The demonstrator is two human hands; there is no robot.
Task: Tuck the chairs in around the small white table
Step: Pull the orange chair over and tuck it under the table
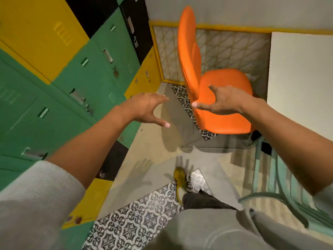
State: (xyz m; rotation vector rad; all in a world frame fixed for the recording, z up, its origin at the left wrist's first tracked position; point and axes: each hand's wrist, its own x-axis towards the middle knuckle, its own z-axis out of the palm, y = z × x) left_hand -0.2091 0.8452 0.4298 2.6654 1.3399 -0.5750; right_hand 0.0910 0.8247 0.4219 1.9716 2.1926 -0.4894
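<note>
An orange chair [227, 116] with a tall backrest stands ahead of me, its seat facing right toward the small white table [299, 73] at the right edge. My right hand [223, 101] hovers open over the near part of the seat, fingers spread, thumb pointing left; I cannot tell if it touches the chair. My left hand [147, 109] is open in the air to the left of the chair, apart from it. A pale green wire-frame chair [275, 193] sits at the lower right, partly hidden under my right forearm.
A wall of green, yellow and black lockers [68, 73] runs along the left. A yellow-framed lattice panel [225, 46] stands behind the orange chair. The floor [155, 159] is grey concrete with patterned tile patches. My shoe [180, 179] is below the chair.
</note>
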